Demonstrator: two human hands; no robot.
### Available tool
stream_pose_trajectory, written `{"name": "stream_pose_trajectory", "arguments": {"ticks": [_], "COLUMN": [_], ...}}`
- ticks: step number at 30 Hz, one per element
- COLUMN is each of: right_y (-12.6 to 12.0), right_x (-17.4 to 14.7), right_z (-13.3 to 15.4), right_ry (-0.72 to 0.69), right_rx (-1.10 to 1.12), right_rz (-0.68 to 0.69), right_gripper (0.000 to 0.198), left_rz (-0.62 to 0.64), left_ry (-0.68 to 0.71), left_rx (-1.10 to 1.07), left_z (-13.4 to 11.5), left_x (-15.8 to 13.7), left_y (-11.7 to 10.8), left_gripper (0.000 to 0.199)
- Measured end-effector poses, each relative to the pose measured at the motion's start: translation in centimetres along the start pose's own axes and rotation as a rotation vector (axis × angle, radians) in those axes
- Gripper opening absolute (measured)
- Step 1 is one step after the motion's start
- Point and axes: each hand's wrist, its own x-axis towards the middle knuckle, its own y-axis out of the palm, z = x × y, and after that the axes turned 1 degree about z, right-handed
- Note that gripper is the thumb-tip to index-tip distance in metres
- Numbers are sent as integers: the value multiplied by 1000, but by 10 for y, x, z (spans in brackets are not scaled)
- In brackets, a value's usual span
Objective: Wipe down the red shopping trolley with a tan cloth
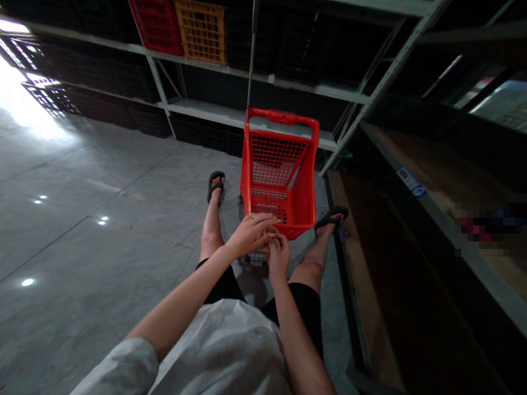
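Note:
Both hands meet just in front of the near rim of a red plastic shopping cart (304, 195), which stands between my legs with its grid basket facing up. My left hand (250, 235) reaches over from the left, its fingers bent across a small tan or brownish thing (270, 232). From below, my right hand (280, 257) has its fingers curled round the same small thing. Most of it is hidden by the fingers, so its kind cannot be told. Inside the cart's basket, no goods show.
White metal shelving (206, 109) stands behind the cart, carrying a red crate (158, 27), a yellow crate (202, 32) and dark crates. A wooden-topped ledge (395, 145) with a blue label (411, 181) runs along the right. Grey concrete floor (102, 181) spreads to the left.

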Motion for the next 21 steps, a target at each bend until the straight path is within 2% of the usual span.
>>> {"name": "stream_pose_trajectory", "arguments": {"ticks": [3, 5, 7, 9, 11, 13, 15, 17, 21], "right_y": [-10, -16, -21, -26, -29, -30, -29, -24, -16], "right_x": [3, 8, 17, 32, 52, 72, 87, 94, 88], "right_z": [34, 54, 70, 81, 86, 87, 83, 79, 73], "right_ry": [61, 71, 43, -12, -78, -117, -103, -71, -112], "right_rx": [180, 273, 252, 167, 103, 72, 7, -190, -724], "right_rz": [34, 168, 281, 276, 195, 147, 175, 247, 391], "right_gripper": [22, 28, 30, 28, 28, 29, 32, 35, 36], "left_rz": [-122, -266, -412, -560, -742, -867, -891, -842, -696], "left_ry": [-77, -184, -273, -360, -428, -414, -346, -284, -235], "left_rx": [-117, -178, -214, -232, -228, -187, -113, -66, -125], "left_z": [-14, -19, -16, -8, 1, 7, 7, 4, 11], "left_x": [-29, -43, -48, -44, -34, -19, -6, -1, -24], "left_y": [17, 26, 27, 16, -3, -20, -24, -8, 67], "left_gripper": [48, 46, 41, 43, 47, 45, 38, 32, 20]}}
